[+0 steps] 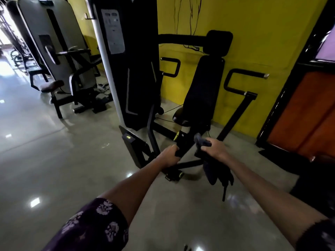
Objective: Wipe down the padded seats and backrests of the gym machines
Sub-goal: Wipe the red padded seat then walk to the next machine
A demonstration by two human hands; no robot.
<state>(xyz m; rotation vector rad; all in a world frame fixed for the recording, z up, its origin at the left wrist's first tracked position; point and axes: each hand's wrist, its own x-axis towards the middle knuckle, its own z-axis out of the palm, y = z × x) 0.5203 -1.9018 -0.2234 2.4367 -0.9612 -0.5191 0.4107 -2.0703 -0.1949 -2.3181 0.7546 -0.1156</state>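
Gripping the dark cloth (215, 167) in the right hand (216, 148), left hand (169, 154) curled round a black frame bar (184, 144), centre of frame.
Soft, light, limp; best bunched in the fist. Padded backrest (204, 89) and seat (180, 116) above centre, unwiped. Placard (113, 31) upper left, writing unreadable.

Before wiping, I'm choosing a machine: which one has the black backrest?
The machine by the yellow wall: its backrest is black and upright. The grey machine on the left shows only a brownish seat.
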